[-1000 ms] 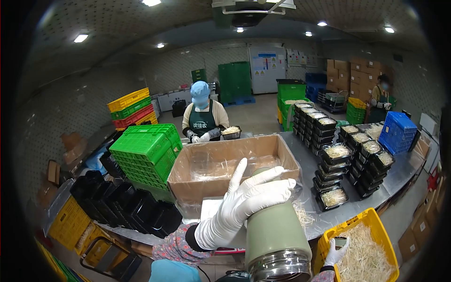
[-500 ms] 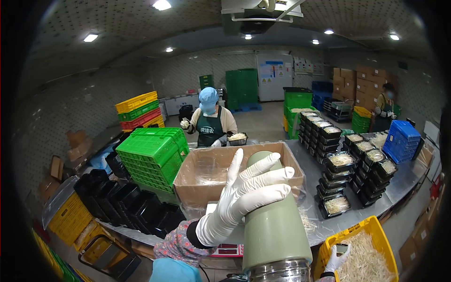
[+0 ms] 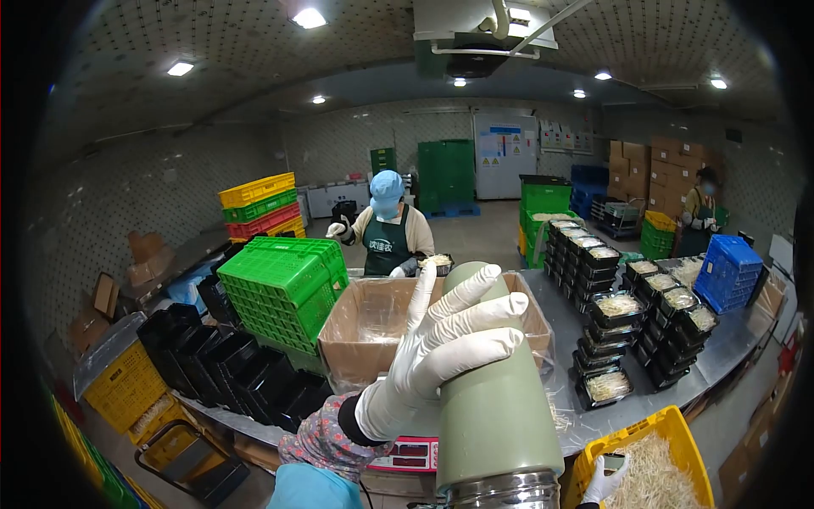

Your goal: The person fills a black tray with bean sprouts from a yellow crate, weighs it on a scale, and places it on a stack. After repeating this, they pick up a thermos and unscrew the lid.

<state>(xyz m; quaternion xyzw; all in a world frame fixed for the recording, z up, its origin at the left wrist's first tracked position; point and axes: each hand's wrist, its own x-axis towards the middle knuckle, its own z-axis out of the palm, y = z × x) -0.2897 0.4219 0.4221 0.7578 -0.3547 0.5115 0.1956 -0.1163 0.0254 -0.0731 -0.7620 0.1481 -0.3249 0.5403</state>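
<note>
My left hand (image 3: 428,365), in a white glove, rests on a large pale green bottle (image 3: 500,407), thumb raised and fingers laid across its side. The bottle is tilted, with its metal neck (image 3: 504,490) close to the camera at the bottom edge. My right hand (image 3: 602,482), also gloved, holds a small dark object with a shiny rim (image 3: 612,463) over the left side of a yellow crate (image 3: 694,433) full of thin pale stems (image 3: 657,479). Behind the bottle stands an open cardboard box (image 3: 360,356) with a clear plastic liner.
Filled black trays (image 3: 617,305) stand in stacks on the metal table (image 3: 555,339). Left are a green crate (image 3: 284,280) and empty black trays (image 3: 242,373). A red scale (image 3: 407,458) is partly hidden. A co-worker (image 3: 386,237) stands opposite; another person (image 3: 702,208) is far right.
The view has tilted slightly, so the room sits a little lower and further right. The co-worker's raised hand has changed its pose. My left hand stays on the bottle.
</note>
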